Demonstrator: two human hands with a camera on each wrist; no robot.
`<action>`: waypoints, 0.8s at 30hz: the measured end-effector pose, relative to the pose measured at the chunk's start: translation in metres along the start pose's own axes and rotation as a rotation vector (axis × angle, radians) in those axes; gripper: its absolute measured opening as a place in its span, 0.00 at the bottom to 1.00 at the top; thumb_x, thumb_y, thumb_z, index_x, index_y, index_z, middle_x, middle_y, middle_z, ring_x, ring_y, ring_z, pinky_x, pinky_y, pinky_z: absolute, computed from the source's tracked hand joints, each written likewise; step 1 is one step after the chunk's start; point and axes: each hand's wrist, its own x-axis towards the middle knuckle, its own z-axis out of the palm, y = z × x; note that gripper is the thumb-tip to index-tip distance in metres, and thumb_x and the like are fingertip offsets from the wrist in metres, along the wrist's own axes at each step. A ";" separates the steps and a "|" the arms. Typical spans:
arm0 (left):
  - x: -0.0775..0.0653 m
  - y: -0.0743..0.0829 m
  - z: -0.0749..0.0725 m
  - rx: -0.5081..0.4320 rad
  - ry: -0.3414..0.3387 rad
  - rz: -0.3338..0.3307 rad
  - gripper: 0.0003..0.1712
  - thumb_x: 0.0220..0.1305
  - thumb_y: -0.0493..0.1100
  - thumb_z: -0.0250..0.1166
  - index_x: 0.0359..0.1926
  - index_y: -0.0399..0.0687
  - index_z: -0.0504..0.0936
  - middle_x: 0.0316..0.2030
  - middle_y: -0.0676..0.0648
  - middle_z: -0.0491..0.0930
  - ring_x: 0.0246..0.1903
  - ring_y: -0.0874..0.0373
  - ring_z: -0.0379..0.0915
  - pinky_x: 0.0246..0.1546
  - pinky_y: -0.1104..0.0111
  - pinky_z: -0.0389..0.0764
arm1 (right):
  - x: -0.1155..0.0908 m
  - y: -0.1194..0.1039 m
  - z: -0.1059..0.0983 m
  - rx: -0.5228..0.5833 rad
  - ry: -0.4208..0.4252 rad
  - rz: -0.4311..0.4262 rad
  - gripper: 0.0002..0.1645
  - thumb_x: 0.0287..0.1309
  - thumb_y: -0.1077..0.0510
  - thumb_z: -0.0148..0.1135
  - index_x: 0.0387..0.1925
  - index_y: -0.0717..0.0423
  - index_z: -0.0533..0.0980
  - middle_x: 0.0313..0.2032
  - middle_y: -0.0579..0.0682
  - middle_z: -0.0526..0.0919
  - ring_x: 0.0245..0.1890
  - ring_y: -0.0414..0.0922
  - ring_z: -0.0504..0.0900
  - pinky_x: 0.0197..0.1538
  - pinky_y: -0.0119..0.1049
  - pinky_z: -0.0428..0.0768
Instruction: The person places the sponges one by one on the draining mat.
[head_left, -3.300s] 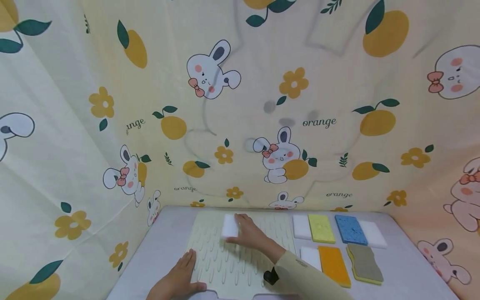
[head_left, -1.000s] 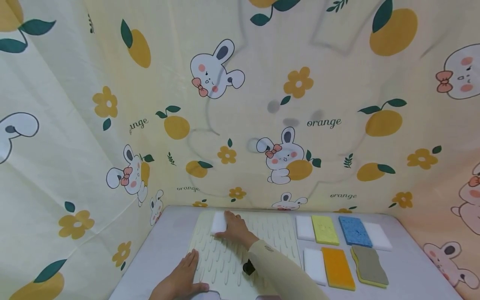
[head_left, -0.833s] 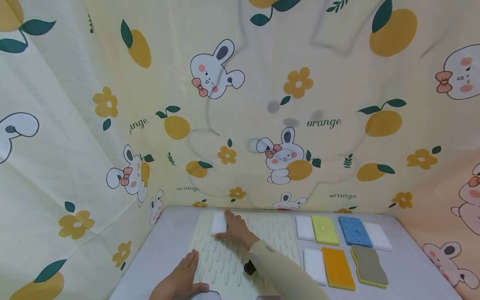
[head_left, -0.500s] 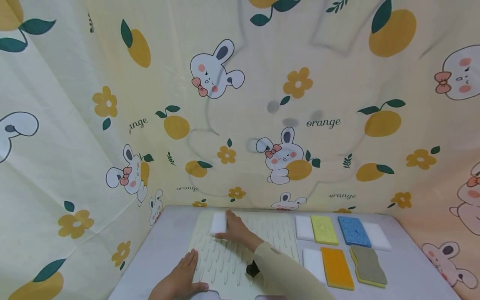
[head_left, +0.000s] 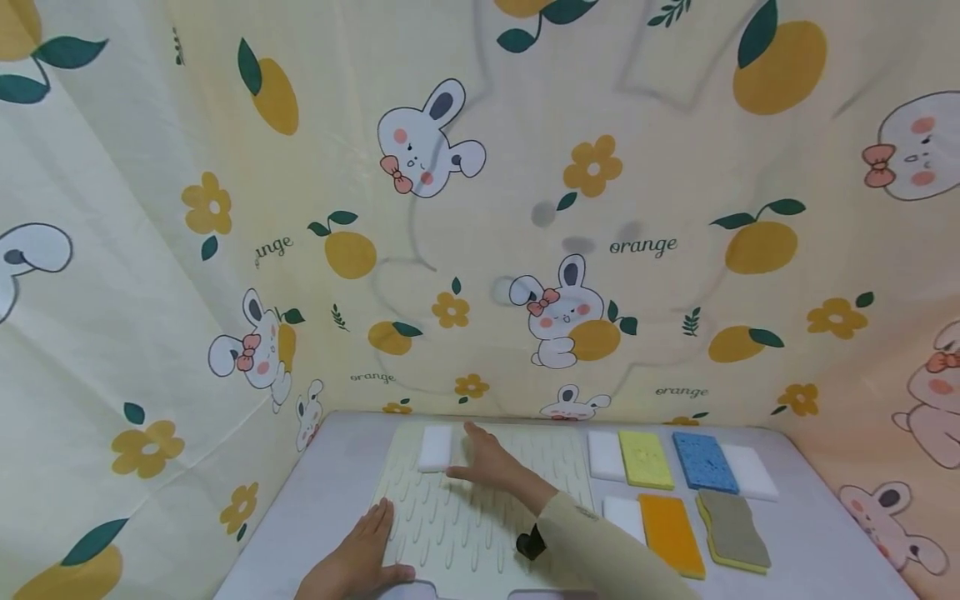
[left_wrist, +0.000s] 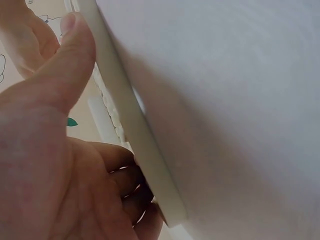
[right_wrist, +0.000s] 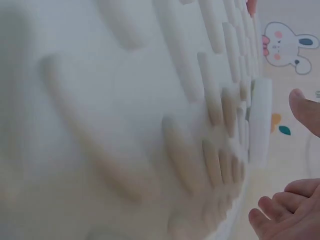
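Note:
A white block-shaped sponge (head_left: 435,448) lies at the far left of a cream ridged board (head_left: 438,542). Just right of this sponge is my right hand (head_left: 497,463), thumb and fingers spread and holding nothing. The right wrist view shows a gap between that hand (right_wrist: 292,212) and the sponge (right_wrist: 260,122). My left hand (head_left: 354,552) rests at the board's near left corner, fingers extended along the left side and thumb at the front edge. In the left wrist view its fingers (left_wrist: 131,187) touch the board's rim (left_wrist: 145,150).
Right of the board lie a yellow sponge (head_left: 646,460), a blue sponge (head_left: 705,461), an orange sponge (head_left: 671,535) and a grey-topped wavy sponge (head_left: 735,531). White sponges (head_left: 604,456) lie beside several of them. A printed curtain (head_left: 480,208) stands behind the table (head_left: 300,492).
My right hand slid the white sponge leftward along the board, then let go and drew back to the right. The sponge stays at the far left; my left hand has kept its place.

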 end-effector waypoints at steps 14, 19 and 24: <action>0.000 0.001 -0.001 -0.012 0.010 0.006 0.70 0.57 0.69 0.77 0.80 0.23 0.56 0.81 0.25 0.54 0.81 0.31 0.49 0.79 0.38 0.55 | -0.033 0.008 -0.030 -0.019 0.020 0.000 0.62 0.64 0.40 0.77 0.83 0.65 0.55 0.81 0.64 0.60 0.81 0.64 0.58 0.79 0.62 0.62; 0.000 -0.001 0.000 -0.021 0.017 0.022 0.69 0.58 0.68 0.78 0.79 0.22 0.56 0.80 0.24 0.54 0.81 0.30 0.49 0.79 0.38 0.54 | -0.045 0.011 -0.039 -0.029 0.040 -0.012 0.61 0.64 0.40 0.77 0.83 0.66 0.56 0.81 0.66 0.61 0.80 0.65 0.59 0.79 0.63 0.63; 0.001 -0.003 0.003 -0.016 0.011 0.006 0.70 0.57 0.68 0.78 0.79 0.22 0.56 0.81 0.25 0.53 0.81 0.30 0.49 0.79 0.37 0.55 | -0.060 0.014 -0.045 -0.016 0.050 -0.010 0.61 0.64 0.41 0.77 0.83 0.66 0.56 0.80 0.66 0.61 0.80 0.66 0.59 0.79 0.65 0.62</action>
